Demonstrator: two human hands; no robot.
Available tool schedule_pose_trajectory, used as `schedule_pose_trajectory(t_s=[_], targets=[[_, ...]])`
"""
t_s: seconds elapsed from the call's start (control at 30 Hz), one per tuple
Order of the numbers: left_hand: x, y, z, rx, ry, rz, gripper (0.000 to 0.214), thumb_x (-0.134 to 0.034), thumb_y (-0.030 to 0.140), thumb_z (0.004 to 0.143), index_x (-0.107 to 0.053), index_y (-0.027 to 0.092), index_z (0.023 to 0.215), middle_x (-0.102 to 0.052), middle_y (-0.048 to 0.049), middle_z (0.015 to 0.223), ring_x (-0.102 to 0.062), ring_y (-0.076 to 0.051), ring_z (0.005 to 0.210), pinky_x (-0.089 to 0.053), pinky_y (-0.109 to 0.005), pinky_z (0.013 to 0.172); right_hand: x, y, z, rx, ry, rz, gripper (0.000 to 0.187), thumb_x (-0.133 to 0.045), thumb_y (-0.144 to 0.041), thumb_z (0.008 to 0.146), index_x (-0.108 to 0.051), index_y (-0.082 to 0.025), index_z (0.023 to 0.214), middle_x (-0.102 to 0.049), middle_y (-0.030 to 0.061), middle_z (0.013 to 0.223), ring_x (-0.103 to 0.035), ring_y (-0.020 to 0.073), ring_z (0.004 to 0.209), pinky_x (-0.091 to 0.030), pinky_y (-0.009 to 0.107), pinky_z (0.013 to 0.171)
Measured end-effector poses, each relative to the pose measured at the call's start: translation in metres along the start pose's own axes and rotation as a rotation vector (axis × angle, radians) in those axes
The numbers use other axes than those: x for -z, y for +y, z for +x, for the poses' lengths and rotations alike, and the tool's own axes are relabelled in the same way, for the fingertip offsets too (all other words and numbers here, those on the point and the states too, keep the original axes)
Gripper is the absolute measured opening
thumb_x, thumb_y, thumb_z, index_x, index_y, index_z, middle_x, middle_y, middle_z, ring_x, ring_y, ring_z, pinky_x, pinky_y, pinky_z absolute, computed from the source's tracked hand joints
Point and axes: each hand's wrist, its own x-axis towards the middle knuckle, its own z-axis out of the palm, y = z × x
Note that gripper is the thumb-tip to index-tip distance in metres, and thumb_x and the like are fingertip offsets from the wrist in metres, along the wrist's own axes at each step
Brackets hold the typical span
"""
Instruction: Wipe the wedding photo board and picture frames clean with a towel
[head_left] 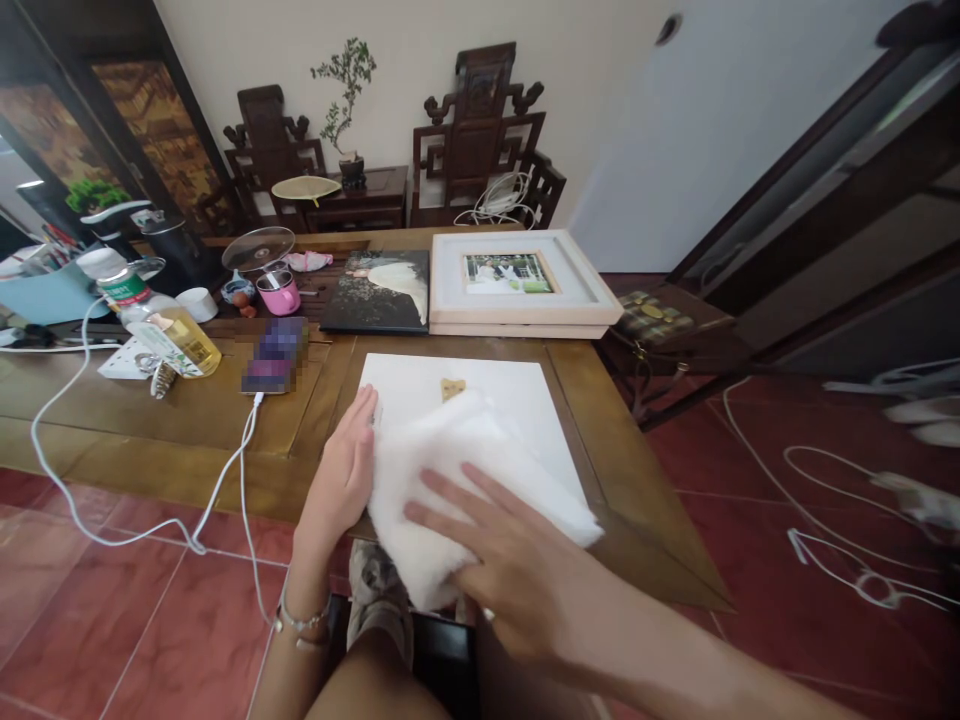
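Observation:
A flat white board [517, 385] lies on the wooden table in front of me, with a small gold-coloured fitting [453, 389] near its far edge. A fluffy white cloth [450, 440] covers much of the board and droops over the near edge. My right hand [502, 560] lies on the cloth with fingers spread, slightly blurred. At the board's left edge rests my left hand [349, 465], its fingers stretched out along the side. The cloth hides the board's near part.
Behind the board are a dark photo panel [379, 290] and pale wooden picture frames [517, 318], stacked. To the left stand a phone [274, 356] on a white cable, a bottle [161, 320] of yellow liquid and a pink cup [278, 293]. The table's right edge [675, 500] is close.

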Motion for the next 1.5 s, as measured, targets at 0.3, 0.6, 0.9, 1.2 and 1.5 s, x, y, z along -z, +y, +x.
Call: schedule_pose_trajectory(t_s=[0.3, 0.6, 0.9, 1.2, 1.5], targets=[[-0.005, 0.001, 0.004, 0.034, -0.064, 0.14, 0.047, -0.028, 0.035, 0.1, -0.049, 0.011, 0.135, -0.044, -0.0134, 0.147, -0.032, -0.02, 0.141, -0.025, -0.043, 0.118, 0.02, 0.042, -0.013, -0.274, 0.138, -0.167, 0.044, -0.048, -0.003, 0.066, -0.071, -0.019, 0.099, -0.05, 0.0086, 0.141, -0.039, 0.032, 0.134, -0.033, 0.055, 0.108], [-0.007, -0.003, 0.004, -0.016, -0.045, 0.214, 0.041, -0.041, 0.031, 0.096, -0.051, 0.015, 0.133, -0.046, -0.0132, 0.145, -0.036, -0.024, 0.139, -0.03, -0.047, 0.115, 0.043, 0.081, 0.084, -0.344, 0.064, -0.134, 0.044, -0.039, -0.008, 0.081, -0.064, -0.017, 0.115, -0.065, 0.0133, 0.119, -0.053, 0.0291, 0.12, -0.039, 0.042, 0.097], [-0.006, -0.003, 0.004, -0.023, -0.068, 0.239, 0.042, -0.041, 0.027, 0.096, -0.049, 0.011, 0.134, -0.043, -0.0156, 0.147, -0.034, -0.024, 0.14, -0.029, -0.045, 0.116, 0.041, 0.078, 0.101, -0.433, 0.149, -0.127, 0.04, -0.038, -0.01, 0.081, -0.066, -0.019, 0.108, -0.071, 0.0105, 0.106, -0.064, 0.0263, 0.097, -0.044, 0.033, 0.08], [-0.006, -0.004, 0.003, -0.026, -0.062, 0.217, 0.04, -0.041, 0.024, 0.096, -0.049, 0.012, 0.133, -0.044, -0.0159, 0.146, -0.033, -0.023, 0.141, -0.029, -0.047, 0.116, 0.027, 0.108, 0.003, -0.614, 0.227, -0.265, 0.039, -0.038, -0.009, 0.082, -0.065, -0.008, 0.109, -0.063, 0.0213, 0.121, -0.053, 0.0355, 0.12, -0.039, 0.053, 0.099], [-0.007, -0.003, 0.004, -0.012, -0.07, 0.247, 0.043, -0.039, 0.025, 0.096, -0.049, 0.007, 0.133, -0.043, -0.0175, 0.147, -0.033, -0.024, 0.141, -0.028, -0.045, 0.117, -0.003, 0.008, -0.079, -0.213, 0.24, -0.19, 0.034, -0.041, 0.0, 0.058, -0.066, -0.019, 0.072, -0.044, 0.0089, 0.146, -0.024, 0.0304, 0.141, -0.027, 0.06, 0.111]])
